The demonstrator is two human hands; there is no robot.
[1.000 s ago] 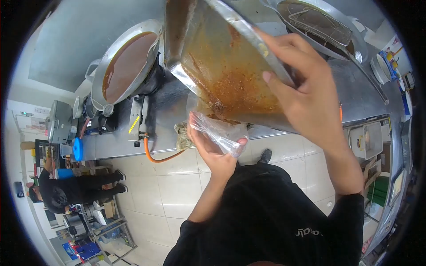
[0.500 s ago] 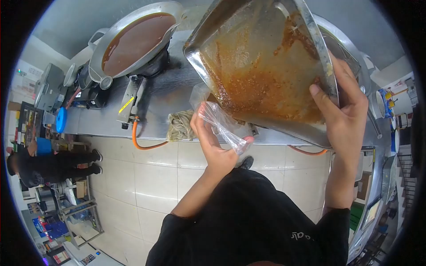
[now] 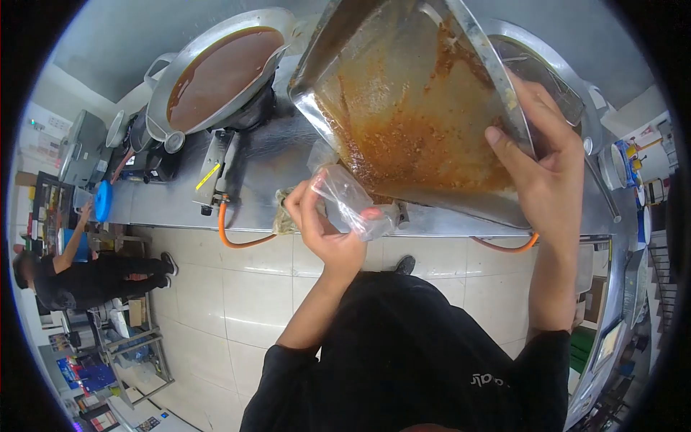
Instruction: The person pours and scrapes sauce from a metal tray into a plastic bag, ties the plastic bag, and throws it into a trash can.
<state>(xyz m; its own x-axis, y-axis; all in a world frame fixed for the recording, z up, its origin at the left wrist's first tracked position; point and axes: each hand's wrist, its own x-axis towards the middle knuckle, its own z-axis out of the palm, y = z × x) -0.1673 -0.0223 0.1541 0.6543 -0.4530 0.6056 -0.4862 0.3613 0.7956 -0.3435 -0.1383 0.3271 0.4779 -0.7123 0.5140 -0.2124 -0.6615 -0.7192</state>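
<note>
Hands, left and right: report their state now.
Left hand: holding a clear plastic bag.
Right hand: closed on the side of a tilted metal tray.

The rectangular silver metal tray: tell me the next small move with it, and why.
Probably tip the rectangular silver metal tray slightly steeper with the right hand, the left hand holding the clear thin plastic bag at its lower corner. Grainy reddish-brown residue clings across the tray's floor, heavy toward that corner, so more slope may help it slide.
</note>
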